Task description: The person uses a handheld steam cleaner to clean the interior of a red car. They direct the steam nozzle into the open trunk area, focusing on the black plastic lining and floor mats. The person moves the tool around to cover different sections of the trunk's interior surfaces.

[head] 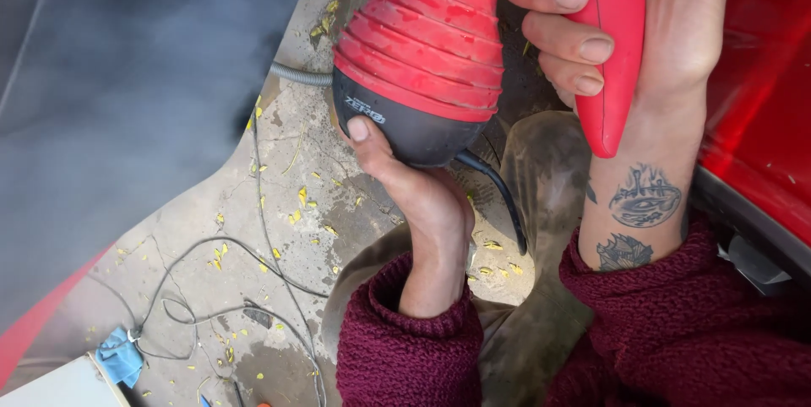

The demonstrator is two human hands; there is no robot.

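red power tool (439, 43) | left hand (414, 196) cups dark base | right hand (625, 43) grips handle | concrete floor (253, 229)

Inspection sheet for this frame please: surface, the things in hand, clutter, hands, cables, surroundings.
Surface: cracked, stained concrete ground.
Things in hand: red and black power tool, held in the air.
Clutter: yellow petals scattered about; blue cloth at lower left.
Hands: left hand cups the tool's black end; right hand grips the red handle.
Cables: grey hose and black cord at the tool; thin wires on the ground.
Surroundings: grey panel at left, red panel at right.
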